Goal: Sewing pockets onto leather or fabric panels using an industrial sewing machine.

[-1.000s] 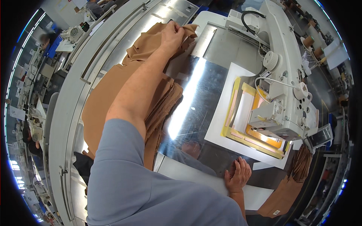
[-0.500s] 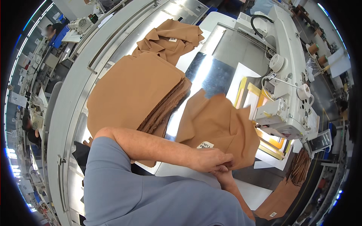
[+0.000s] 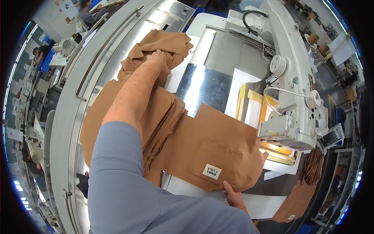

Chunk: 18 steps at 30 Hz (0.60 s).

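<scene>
A brown fabric panel [image 3: 222, 150] with a white label [image 3: 211, 171] lies spread beside the sewing machine. My right hand [image 3: 234, 196] pinches its near edge, thumb on top and fingers beneath. Farther off, my left hand [image 3: 157, 62] reaches into a heap of crumpled brown fabric [image 3: 163, 41], its fingers curled at a fold and the fingertips partly hidden. Under my left forearm sits a thick stack of brown fabric panels [image 3: 102, 113], whose layered edges face right.
The white sewing machine [image 3: 286, 82] with its head [image 3: 278, 128] stands at right, above a yellow-edged frame [image 3: 240, 102]. A shiny metal plate [image 3: 204, 87] lies behind the panel. More brown pieces [image 3: 300, 199] hang at lower right. A long grey rail [image 3: 72, 105] runs along the left.
My left hand has left my right hand and gone to the far crumpled heap. The labelled panel now lies flatter, its label fully showing. My right hand is still at its near edge.
</scene>
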Motion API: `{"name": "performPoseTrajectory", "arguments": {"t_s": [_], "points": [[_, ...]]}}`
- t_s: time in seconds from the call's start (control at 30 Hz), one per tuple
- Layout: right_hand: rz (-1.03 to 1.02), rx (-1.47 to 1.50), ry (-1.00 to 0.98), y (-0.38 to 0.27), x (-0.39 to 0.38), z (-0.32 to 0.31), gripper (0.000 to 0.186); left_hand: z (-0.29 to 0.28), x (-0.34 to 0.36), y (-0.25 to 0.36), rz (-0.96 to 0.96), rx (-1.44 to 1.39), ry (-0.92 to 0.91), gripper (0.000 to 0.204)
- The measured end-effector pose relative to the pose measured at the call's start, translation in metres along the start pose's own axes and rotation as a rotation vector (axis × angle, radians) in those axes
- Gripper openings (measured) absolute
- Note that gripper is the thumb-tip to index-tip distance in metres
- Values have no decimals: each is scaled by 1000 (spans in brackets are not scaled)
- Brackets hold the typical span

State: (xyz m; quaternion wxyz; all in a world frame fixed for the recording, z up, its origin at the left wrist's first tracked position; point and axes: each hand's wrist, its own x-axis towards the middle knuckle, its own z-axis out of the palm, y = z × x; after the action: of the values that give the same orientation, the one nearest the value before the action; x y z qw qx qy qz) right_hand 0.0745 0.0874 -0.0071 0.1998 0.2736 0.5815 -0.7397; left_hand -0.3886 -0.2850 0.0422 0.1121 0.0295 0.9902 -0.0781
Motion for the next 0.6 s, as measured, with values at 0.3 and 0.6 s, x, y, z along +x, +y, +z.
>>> {"name": "performPoseTrajectory", "arguments": {"t_s": [0.3,0.6], "points": [[-67,-232,-38,10,3,-11,44,41,62,-30,-257,-81,54,48],[1,-181,-20,-9,3,0,48,-4,46,-104,-445,-513,616,34]]}}
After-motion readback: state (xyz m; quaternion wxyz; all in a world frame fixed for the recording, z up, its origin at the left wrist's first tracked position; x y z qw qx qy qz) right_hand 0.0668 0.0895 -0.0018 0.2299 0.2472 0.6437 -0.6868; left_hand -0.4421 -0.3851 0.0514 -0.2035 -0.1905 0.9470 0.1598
